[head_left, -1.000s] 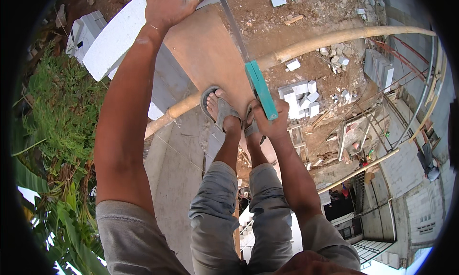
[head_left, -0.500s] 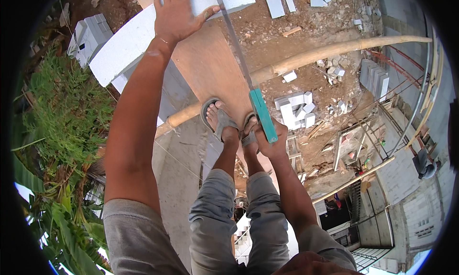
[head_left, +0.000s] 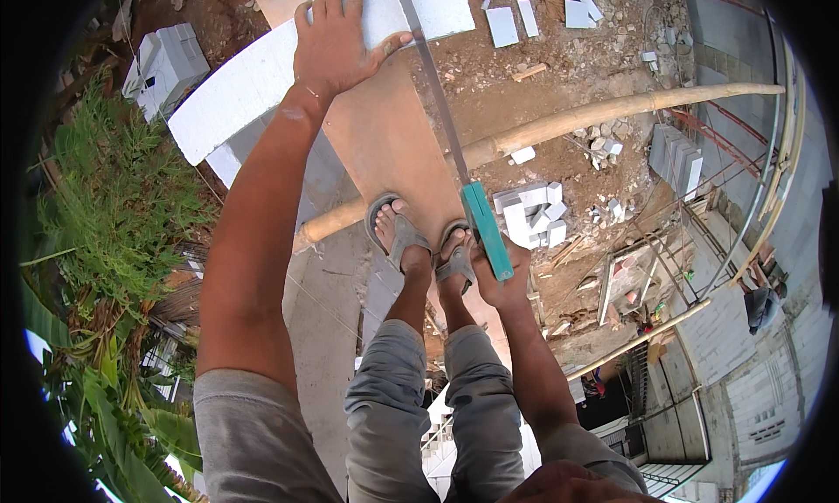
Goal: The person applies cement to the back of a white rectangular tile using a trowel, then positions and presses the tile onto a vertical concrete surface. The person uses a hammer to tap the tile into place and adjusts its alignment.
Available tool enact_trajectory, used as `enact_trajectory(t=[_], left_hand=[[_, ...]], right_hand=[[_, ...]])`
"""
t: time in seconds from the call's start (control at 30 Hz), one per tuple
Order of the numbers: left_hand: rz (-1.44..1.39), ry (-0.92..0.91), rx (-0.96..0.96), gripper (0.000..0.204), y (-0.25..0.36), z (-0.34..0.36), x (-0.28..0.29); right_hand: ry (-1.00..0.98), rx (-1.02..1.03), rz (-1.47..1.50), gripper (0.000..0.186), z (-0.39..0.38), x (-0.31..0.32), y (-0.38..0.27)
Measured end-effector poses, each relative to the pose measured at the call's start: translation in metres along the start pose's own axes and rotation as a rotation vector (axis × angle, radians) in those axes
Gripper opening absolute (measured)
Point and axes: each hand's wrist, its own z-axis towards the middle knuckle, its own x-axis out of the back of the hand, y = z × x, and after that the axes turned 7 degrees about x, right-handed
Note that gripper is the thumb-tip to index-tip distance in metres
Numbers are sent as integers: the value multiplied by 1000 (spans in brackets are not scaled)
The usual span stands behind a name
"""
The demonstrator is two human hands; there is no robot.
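A long white lightweight building block (head_left: 240,88) lies across a brown plank (head_left: 389,136) at the top of the view. On top of it my left hand (head_left: 336,57) rests with its fingers spread and its thumb beside the saw blade. The hand saw (head_left: 487,232) has a green handle and a long grey blade, which crosses the block near its right end. My right hand (head_left: 507,271) is wrapped round that handle, close to my sandalled right foot. The blade's far tip runs out of view, and how deep it sits in the block I cannot tell.
My feet (head_left: 404,232) stand on the plank, high above the ground. A bamboo pole (head_left: 612,114) passes under it. Below lie white block offcuts (head_left: 531,213), rubble and a stack of grey blocks (head_left: 676,158). Green plants (head_left: 122,206) grow at the left; a concrete ledge (head_left: 323,328) runs beside me.
The whole scene has shifted slightly downward in the view. My left hand stays on the block, and the saw keeps nearly the same place against it, still in my right hand.
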Motion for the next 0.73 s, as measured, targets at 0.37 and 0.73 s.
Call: enact_trajectory(t=[0.37,0.73], left_hand=[[79,66,-39,97,-7,-1,-16],[164,-82,-22,130,-17,-8,-8]], right_hand=[[18,-31,-7,8,-5,8,-26],[-75,-17,-67,36,-11,16,-46]])
